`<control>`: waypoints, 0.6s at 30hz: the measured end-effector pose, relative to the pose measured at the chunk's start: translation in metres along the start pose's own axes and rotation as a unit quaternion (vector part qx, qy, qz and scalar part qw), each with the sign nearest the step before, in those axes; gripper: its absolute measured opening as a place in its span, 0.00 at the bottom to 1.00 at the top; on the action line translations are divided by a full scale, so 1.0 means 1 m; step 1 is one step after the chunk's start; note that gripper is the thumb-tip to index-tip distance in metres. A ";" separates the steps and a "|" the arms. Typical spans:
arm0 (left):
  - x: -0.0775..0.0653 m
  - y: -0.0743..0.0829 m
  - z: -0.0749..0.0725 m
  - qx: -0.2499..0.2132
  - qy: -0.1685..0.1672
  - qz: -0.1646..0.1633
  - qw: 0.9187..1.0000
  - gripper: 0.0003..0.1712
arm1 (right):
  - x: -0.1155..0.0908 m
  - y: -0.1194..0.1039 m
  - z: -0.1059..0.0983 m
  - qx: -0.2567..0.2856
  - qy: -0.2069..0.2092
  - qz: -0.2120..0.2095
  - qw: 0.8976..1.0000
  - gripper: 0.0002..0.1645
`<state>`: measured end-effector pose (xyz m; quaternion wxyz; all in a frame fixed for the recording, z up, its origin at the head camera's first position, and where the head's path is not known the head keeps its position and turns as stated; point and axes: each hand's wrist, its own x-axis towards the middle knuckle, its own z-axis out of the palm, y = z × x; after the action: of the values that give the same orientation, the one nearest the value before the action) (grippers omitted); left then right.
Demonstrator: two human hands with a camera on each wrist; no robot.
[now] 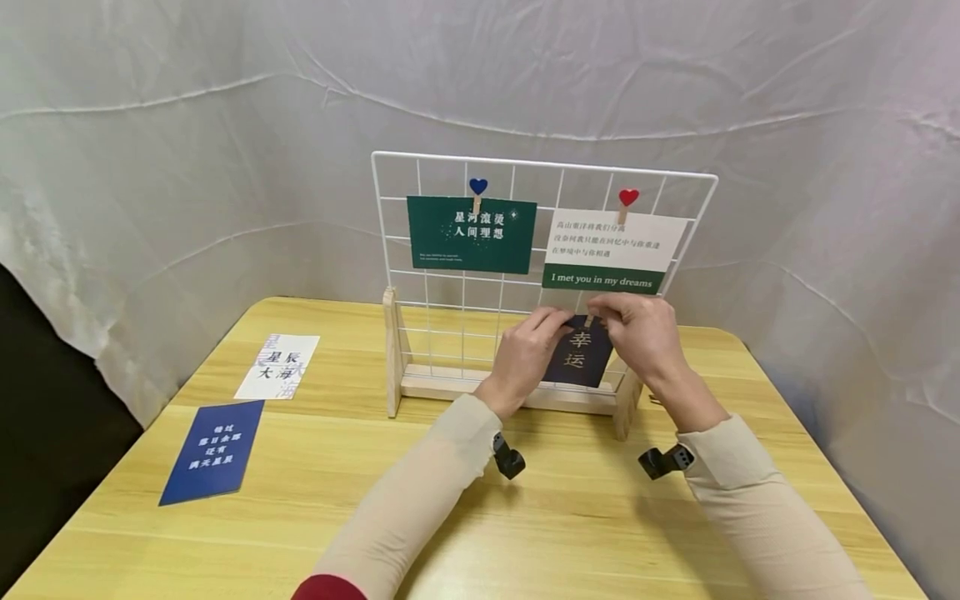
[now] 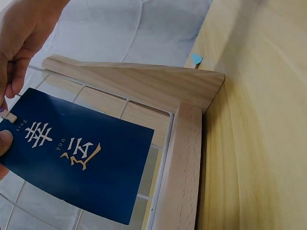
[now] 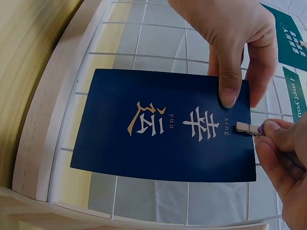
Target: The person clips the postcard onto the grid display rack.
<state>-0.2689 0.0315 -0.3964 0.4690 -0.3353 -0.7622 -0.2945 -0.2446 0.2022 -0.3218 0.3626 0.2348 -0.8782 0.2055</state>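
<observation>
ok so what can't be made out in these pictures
Head view: small print on the green card, too small to read.
Left wrist: most of the left hand, cut off by the edge.
Left wrist: rest of the light-blue heart clip, hidden behind the wooden leg.
Right wrist: purple end of the held clip, mostly behind the right hand.

Table point(image 1: 315, 467): yellowish wood-grain top, far corners rounded.
White card point(image 1: 276, 367): flat near the left edge, black Chinese characters among pale purple ones.
Blue card point(image 1: 212, 454): flat, just nearer the viewer than the white one, white Chinese characters.
Grid stand point(image 1: 442, 386): upright toward the back, white wire, wooden base.
Heart clip point(image 2: 197, 59): light blue, beside the stand's right foot, partly hidden.
</observation>
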 end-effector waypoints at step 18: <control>0.001 0.001 0.001 0.004 -0.009 0.003 1.000 0.09 | -0.003 0.000 -0.001 -0.005 -0.011 -0.006 1.000 0.10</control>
<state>-0.2691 0.0328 -0.3953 0.4643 -0.3384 -0.7667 -0.2866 -0.2421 0.2034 -0.3231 0.3552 0.2409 -0.8816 0.1965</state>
